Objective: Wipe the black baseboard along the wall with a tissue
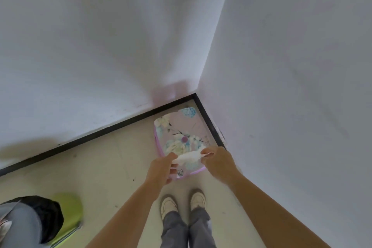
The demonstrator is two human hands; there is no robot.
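Note:
I look down into a room corner. A black baseboard [96, 134] runs along the foot of the white left wall, turns at the corner and continues down the right wall. A white tissue [188, 157] is stretched between my two hands, well above the floor. My left hand [161, 169] pinches its left end. The tissue's right end is pinched in my right hand [218, 162]. Both hands hover over a pink floral box [178, 129] that sits on the floor in the corner.
My two feet in pale shoes [183, 203] stand on the beige floor just behind the box. At the lower left another person [26, 221] crouches beside a lime-green object [70, 213]. The white right wall [291, 86] is close to my right arm.

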